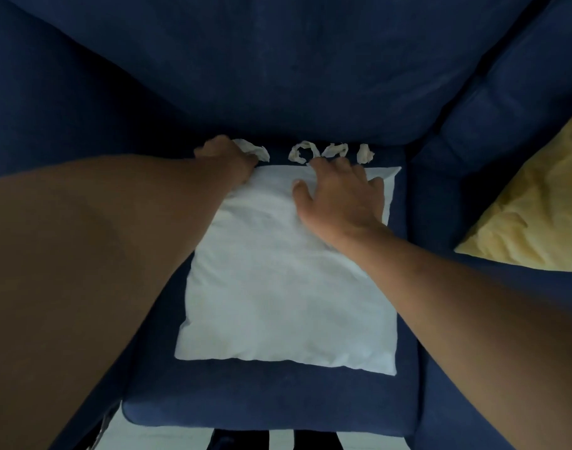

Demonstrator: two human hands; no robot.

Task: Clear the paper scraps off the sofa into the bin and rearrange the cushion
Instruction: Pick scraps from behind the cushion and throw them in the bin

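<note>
Two bare hands reach over a white cushion [278,280] that lies flat on the seat of a dark blue sofa [278,76]. The left hand [227,160] is curled at the cushion's far left corner, its fingers closed over a crumpled paper scrap [257,151] that sticks out to the right of the knuckles; whether it also pinches the cushion edge cannot be told. The right hand [339,193] rests palm down on the far part of the cushion, fingers spread and holding nothing, its fingertips at the cushion's far edge. Just beyond those fingertips, several more paper scraps [330,152] lie in a row along the seat, close to the backrest. To the right, on the next seat, a yellow cushion [534,206] lies partly out of frame. Light floor [167,438] shows at the near edge below the seat.
</note>
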